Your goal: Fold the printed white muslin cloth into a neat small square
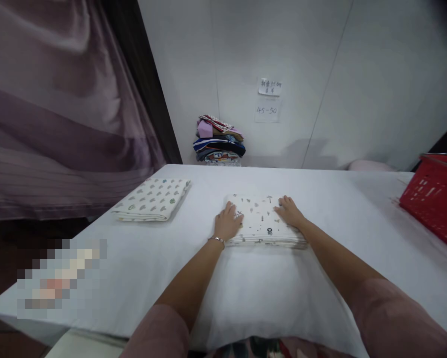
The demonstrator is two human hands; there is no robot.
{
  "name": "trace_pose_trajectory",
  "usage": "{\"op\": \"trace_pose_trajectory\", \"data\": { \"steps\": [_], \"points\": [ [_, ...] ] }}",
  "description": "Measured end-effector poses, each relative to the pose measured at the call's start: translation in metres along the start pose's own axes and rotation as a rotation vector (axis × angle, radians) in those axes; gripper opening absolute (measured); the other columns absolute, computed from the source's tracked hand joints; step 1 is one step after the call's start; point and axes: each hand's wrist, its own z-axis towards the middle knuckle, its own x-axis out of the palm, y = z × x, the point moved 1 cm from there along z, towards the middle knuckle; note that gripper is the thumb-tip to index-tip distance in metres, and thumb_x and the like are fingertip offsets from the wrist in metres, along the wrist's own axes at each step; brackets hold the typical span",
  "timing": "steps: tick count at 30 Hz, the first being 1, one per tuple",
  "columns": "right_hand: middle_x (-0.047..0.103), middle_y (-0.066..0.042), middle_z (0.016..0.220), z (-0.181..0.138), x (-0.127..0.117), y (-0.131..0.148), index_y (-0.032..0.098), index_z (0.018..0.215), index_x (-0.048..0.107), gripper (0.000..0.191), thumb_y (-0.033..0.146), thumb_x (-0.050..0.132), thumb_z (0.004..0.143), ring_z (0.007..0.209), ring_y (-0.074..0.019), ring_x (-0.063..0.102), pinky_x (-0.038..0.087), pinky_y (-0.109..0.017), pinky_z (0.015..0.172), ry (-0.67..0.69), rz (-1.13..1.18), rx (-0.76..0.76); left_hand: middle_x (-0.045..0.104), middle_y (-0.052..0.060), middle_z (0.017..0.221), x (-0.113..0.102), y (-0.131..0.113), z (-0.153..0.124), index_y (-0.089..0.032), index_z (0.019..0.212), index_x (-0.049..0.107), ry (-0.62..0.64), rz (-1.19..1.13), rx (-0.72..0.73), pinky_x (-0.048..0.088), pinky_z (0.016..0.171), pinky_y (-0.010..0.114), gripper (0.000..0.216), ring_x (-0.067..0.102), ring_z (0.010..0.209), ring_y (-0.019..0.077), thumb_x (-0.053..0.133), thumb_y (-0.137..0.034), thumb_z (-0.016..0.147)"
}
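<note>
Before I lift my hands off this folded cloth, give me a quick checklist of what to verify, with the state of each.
1. Left hand flat on the folded cloth: ok.
2. Right hand flat on its far right part: ok.
3. Cloth edges stacked evenly: ok along the near edge; far edge cannot tell.
4. Cloth fully on the table, away from its edges: ok.
5. Gap to the other folded cloth at left: ok, they lie apart.
6. Red basket within reach at right: cannot tell.
</note>
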Motion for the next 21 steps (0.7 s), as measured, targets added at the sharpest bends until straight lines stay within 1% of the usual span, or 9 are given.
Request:
{"op": "trace_pose_trajectory", "data": {
  "steps": [2,4,6,8,10,12,16,19,21],
  "points": [
    [0.036,-0.014,0.143,-0.011,-0.004,-0.009,0.016,0.135,0.042,0.057,0.040,0.047,0.084,0.133,-0.0291,0.031,0.031,-0.045,0.104,-0.049,0.105,0.074,0.026,0.012,0.149,-0.005,0.000,-0.003,-0.021,0.134,0.036,-0.066,-0.034,-0.063,0.033,0.101,0.038,0.053,0.040,0.126,0.0250,0.036,-0.048,0.088],
    [0.045,-0.013,0.136,-0.029,-0.008,-0.017,0.019,0.136,0.041,0.060,0.038,0.051,0.080,0.124,-0.0287,0.043,0.037,-0.044,0.100,-0.083,0.243,0.148,0.040,0.017,0.139,-0.010,0.001,-0.004,-0.015,0.133,0.036,-0.085,-0.067,-0.151,0.037,0.096,0.037,0.056,0.046,0.121,0.0262,0.037,-0.047,0.087],
    [0.052,-0.013,0.130,-0.051,-0.013,-0.021,0.019,0.138,0.039,0.066,0.039,0.055,0.077,0.115,-0.0285,0.052,0.042,-0.043,0.095,-0.086,0.369,0.204,0.051,0.019,0.128,-0.016,0.003,-0.003,-0.012,0.131,0.037,-0.020,-0.113,-0.262,0.041,0.089,0.037,0.060,0.052,0.113,0.0281,0.041,-0.050,0.085],
    [0.055,-0.015,0.125,-0.070,-0.017,-0.022,0.017,0.139,0.037,0.072,0.043,0.058,0.075,0.108,-0.0286,0.057,0.046,-0.041,0.088,-0.082,0.446,0.238,0.056,0.019,0.122,-0.022,0.005,0.000,-0.011,0.126,0.041,0.090,-0.165,-0.367,0.043,0.083,0.037,0.062,0.056,0.107,0.0301,0.043,-0.055,0.082],
    [0.057,-0.017,0.122,-0.085,-0.019,-0.020,0.015,0.140,0.036,0.078,0.046,0.061,0.072,0.102,-0.0287,0.060,0.049,-0.040,0.081,-0.077,0.490,0.257,0.059,0.019,0.118,-0.026,0.007,0.002,-0.012,0.119,0.047,0.175,-0.192,-0.421,0.044,0.080,0.037,0.062,0.058,0.104,0.0317,0.045,-0.059,0.079],
    [0.057,-0.019,0.121,-0.093,-0.019,-0.018,0.014,0.140,0.035,0.081,0.046,0.063,0.071,0.098,-0.0281,0.061,0.050,-0.038,0.077,-0.072,0.532,0.258,0.060,0.018,0.116,-0.027,0.007,0.003,-0.013,0.115,0.050,0.208,-0.189,-0.429,0.044,0.078,0.037,0.060,0.058,0.103,0.0319,0.046,-0.060,0.078],
    [0.058,-0.015,0.121,-0.089,-0.013,-0.016,0.018,0.138,0.039,0.080,0.038,0.067,0.066,0.104,-0.0278,0.058,0.048,-0.040,0.083,-0.123,0.575,0.243,0.061,0.015,0.117,-0.021,0.007,0.006,-0.017,0.123,0.043,0.119,-0.136,-0.407,0.044,0.081,0.036,0.059,0.058,0.106,0.0297,0.048,-0.056,0.079],
    [0.059,-0.015,0.117,-0.068,-0.015,-0.012,0.017,0.138,0.039,0.082,0.031,0.069,0.063,0.104,-0.0281,0.057,0.046,-0.040,0.086,-0.158,0.602,0.242,0.059,0.015,0.119,-0.019,0.006,0.019,-0.019,0.127,0.038,0.051,-0.127,-0.382,0.043,0.083,0.035,0.061,0.057,0.108,0.0281,0.049,-0.056,0.079],
    [0.058,-0.016,0.117,-0.049,-0.020,-0.010,0.014,0.139,0.038,0.084,0.027,0.069,0.062,0.102,-0.0273,0.058,0.046,-0.038,0.086,-0.175,0.623,0.281,0.059,0.015,0.120,-0.020,0.004,0.035,-0.018,0.128,0.036,0.024,-0.139,-0.382,0.043,0.084,0.035,0.062,0.056,0.109,0.0279,0.049,-0.055,0.080]
  ]
}}
